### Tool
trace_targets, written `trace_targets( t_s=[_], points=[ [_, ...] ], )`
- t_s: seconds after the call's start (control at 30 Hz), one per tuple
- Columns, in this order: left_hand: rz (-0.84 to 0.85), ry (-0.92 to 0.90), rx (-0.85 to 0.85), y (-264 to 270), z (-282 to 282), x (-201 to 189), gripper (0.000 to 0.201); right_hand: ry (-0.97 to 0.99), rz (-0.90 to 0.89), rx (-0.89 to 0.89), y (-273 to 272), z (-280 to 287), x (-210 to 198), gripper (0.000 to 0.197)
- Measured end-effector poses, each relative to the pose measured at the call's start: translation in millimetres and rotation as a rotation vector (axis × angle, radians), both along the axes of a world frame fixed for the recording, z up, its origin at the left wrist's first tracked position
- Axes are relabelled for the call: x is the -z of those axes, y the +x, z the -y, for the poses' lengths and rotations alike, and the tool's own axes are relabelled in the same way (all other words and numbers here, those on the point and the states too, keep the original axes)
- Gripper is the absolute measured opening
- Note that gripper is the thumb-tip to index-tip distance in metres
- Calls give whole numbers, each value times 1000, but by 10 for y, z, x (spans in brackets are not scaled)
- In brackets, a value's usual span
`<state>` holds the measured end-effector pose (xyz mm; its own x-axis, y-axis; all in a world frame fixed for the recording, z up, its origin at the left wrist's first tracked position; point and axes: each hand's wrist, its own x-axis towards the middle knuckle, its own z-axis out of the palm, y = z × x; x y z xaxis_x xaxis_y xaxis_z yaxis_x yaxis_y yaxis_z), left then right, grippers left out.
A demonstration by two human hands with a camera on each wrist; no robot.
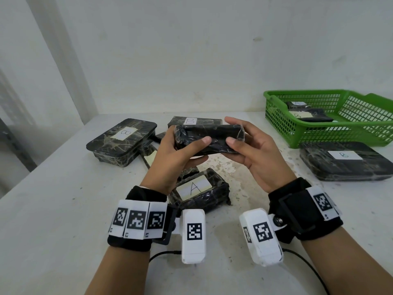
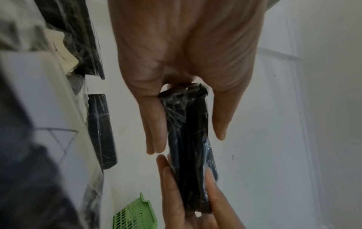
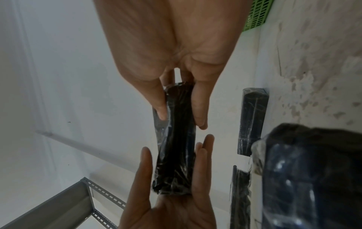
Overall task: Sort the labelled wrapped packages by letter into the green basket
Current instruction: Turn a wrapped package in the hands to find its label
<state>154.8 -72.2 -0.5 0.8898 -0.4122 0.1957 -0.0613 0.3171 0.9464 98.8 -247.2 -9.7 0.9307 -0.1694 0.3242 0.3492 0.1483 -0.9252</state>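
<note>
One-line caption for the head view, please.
Both hands, left and right, hold a black wrapped package above the table, label unseen, green basket at right.

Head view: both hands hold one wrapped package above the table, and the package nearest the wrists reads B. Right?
Not quite. In the head view the package nearest the wrists reads A, not B. The rest stands: the left hand and right hand both hold one wrapped package above the table.

You hold a black wrapped package [image 1: 209,138] mid-frame, label hidden; the green basket [image 1: 331,133] at right holds two.
</note>
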Motion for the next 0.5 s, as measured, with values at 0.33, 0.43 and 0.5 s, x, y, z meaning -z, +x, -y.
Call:
trace_targets(
  t_s=[0.33, 0.43, 0.5],
  points=[
    [-15, -5, -34, 45, -1, 36, 40, -56, 9, 30, 14, -43, 55, 55],
    [-27, -28, -6, 36, -11, 15, 37, -40, 22, 22, 22, -32, 48, 54],
    [-40, -45, -3, 50, -18, 11, 31, -10, 17, -9, 24, -26, 40, 51]
  ],
)
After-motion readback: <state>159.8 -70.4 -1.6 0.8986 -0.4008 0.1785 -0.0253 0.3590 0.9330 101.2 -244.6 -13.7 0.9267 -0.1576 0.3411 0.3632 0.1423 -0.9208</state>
